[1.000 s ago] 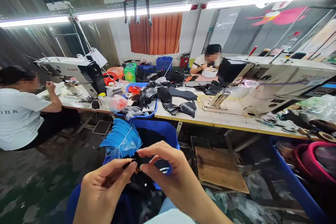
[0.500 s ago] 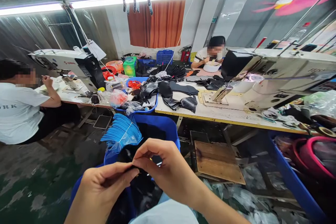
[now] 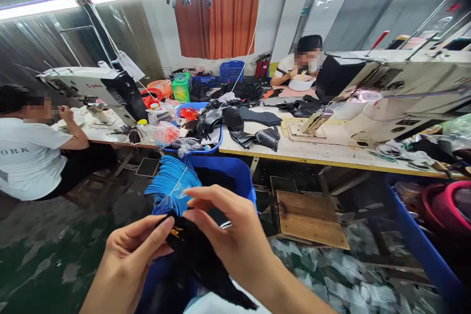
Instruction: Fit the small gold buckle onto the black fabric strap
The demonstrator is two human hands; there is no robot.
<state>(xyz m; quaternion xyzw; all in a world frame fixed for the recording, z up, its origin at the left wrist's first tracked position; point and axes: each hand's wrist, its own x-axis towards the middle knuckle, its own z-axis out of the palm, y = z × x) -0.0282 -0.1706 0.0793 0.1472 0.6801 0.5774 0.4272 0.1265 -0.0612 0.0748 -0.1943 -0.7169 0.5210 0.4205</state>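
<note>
A limp black piece [image 3: 200, 250], cloth or leather, with a small gold-yellow print near its upper edge, hangs between my hands. My left hand [image 3: 132, 252] is closed, its thumb and fingers pinching the upper left corner beside the print. At the upper edge my right hand [image 3: 230, 230] holds the same piece, thumb against it, with the index fingertip raised a little off the thumb. Right behind my hands lies a bundle of blue strip-like pieces [image 3: 172, 181], tied with a clear band, on the blue bin [image 3: 241, 176]. What the bin holds is mostly dark.
Ahead runs a worktable [image 3: 257, 147] with black parts [image 3: 268, 138] and a sewing machine [image 3: 397, 93]. A wooden stool [image 3: 311, 218] stands beneath it. At right is a blue container [image 3: 419, 235] with red tubs. One person [image 3: 29, 152] sits left, another [image 3: 298, 68] behind the table.
The black piece has come up into view between my hands and its print now shows. My hands have moved slightly apart, and the view has tilted down a little.
</note>
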